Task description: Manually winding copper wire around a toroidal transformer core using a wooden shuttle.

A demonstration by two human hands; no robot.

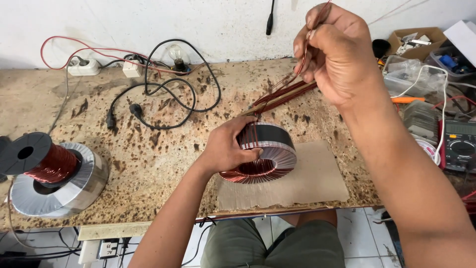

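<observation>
Gripping toroidal coil (pixel 265 154), right hand (pixel 337 54) pulling copper wire (pixel 303 54).

A spool of copper wire (pixel 47 161) sits atop a grey toroidal core (pixel 59 191) at the bench's left edge. A black power cord (pixel 163 104) loops across the speckled worktop (pixel 148 149), near a bare light bulb (pixel 176 54) and white socket (pixel 83 67). A multimeter (pixel 461 145) and cardboard box (pixel 416 42) lie at the right.

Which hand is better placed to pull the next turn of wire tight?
Likely the right hand: it is raised, pinching the copper wire. The left hand grips the toroid on the cardboard.
</observation>
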